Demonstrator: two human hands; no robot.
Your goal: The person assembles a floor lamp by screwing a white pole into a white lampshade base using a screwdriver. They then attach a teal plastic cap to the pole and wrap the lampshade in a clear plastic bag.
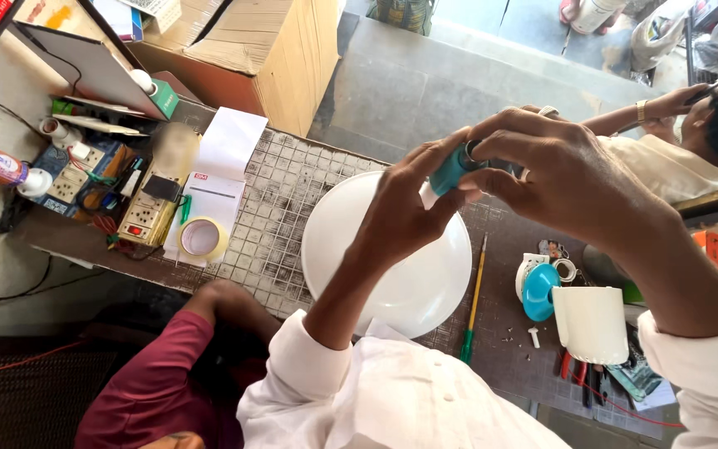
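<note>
My left hand (405, 208) and my right hand (554, 179) meet above the bench, both gripping a small teal and white cylindrical part (449, 173). The left fingers pinch its lower white end; the right fingers wrap its upper teal end. Directly below lies a large white round dome cover (400, 278) on the gridded mat (280, 208). A yellow-shafted screwdriver with a green handle (473, 303) lies just right of the dome.
A white housing (592, 324) and a blue cap (536, 293) sit at the right. A tape roll (202, 239), papers, a switch board (147, 212) and wires lie left. A cardboard box (251, 50) stands behind. Another person (691, 141) sits at the far right.
</note>
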